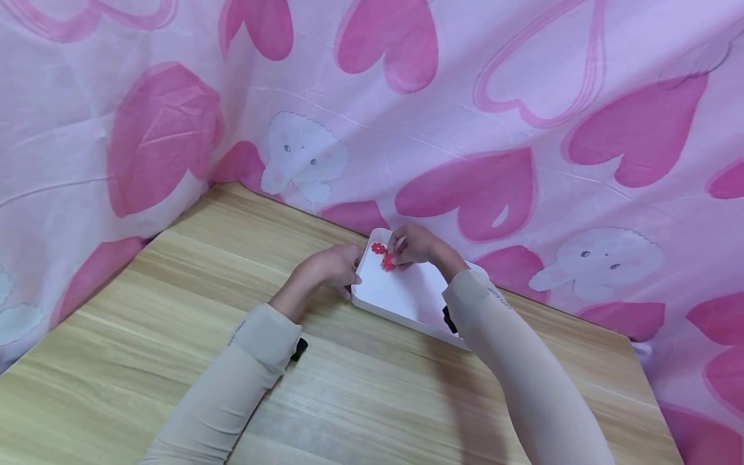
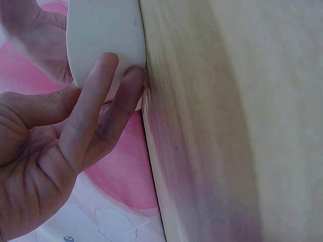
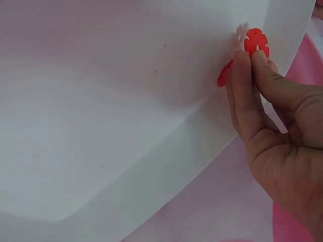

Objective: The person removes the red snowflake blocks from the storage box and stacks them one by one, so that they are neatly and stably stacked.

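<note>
My right hand point(image 1: 417, 244) reaches over the left part of a shallow white tray point(image 1: 401, 294). Between its thumb and index finger it pinches a red flower-shaped plastic disc point(image 3: 257, 41), tilted up on edge in the right wrist view. A second red flower-shaped disc point(image 1: 378, 248) lies in the tray's far left corner, partly covered by the fingers in the right wrist view. At the tray's left end, my left hand point(image 1: 332, 265) grips the side. Two of its fingertips point(image 2: 107, 59) press on the outer wall point(image 2: 101, 30), and the thumb is at the edge.
The tray stands on a wood-grain table point(image 1: 349, 394), near its back edge. Behind and to the left hangs a pink curtain point(image 1: 407, 123) with hearts, meeting the table edge. Both forearms in light sleeves cross the table, the right one overlapping the tray's right part.
</note>
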`<state>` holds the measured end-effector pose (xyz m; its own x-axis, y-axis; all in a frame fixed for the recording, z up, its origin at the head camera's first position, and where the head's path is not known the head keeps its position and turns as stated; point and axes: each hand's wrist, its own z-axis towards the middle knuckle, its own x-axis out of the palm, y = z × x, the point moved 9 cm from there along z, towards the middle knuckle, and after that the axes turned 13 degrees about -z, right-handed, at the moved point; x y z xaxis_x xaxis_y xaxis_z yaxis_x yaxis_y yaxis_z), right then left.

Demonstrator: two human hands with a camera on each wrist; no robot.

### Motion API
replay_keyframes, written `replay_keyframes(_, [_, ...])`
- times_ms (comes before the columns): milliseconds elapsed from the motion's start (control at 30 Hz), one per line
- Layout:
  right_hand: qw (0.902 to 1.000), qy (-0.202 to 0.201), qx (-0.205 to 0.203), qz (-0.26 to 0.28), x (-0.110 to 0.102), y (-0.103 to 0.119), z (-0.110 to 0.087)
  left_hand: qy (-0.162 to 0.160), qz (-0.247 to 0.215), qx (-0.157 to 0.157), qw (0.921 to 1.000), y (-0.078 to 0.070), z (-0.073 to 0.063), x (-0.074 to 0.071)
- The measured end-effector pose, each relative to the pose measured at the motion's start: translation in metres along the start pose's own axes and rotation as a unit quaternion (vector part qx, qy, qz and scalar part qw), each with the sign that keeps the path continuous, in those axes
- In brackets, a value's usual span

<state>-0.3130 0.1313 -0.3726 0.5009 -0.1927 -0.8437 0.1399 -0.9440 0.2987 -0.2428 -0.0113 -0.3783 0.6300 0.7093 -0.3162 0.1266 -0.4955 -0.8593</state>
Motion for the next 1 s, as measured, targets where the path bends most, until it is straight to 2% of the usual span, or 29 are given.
replay_keyframes(267, [0.9996,-0.003,0.026,0.007,-0.008,-0.021,-0.011,-0.001,-0.005,-0.002,1.0,0.004,0.002,-0.001])
replay_keyframes(500, [0.9996,-0.007,0.028,-0.001,-0.015,-0.036,-0.024,0.0,-0.014,-0.002,0.9999,0.004,0.001,-0.002])
replay_keyframes(767, [0.9992,-0.016,0.029,0.024,-0.02,-0.059,-0.035,0.004,-0.009,0.001,0.9999,0.004,0.002,-0.002])
replay_keyframes(1000, [0.9987,-0.003,0.04,0.032,-0.026,-0.076,-0.048,0.007,0.003,0.008,0.9999,0.005,0.002,-0.003])
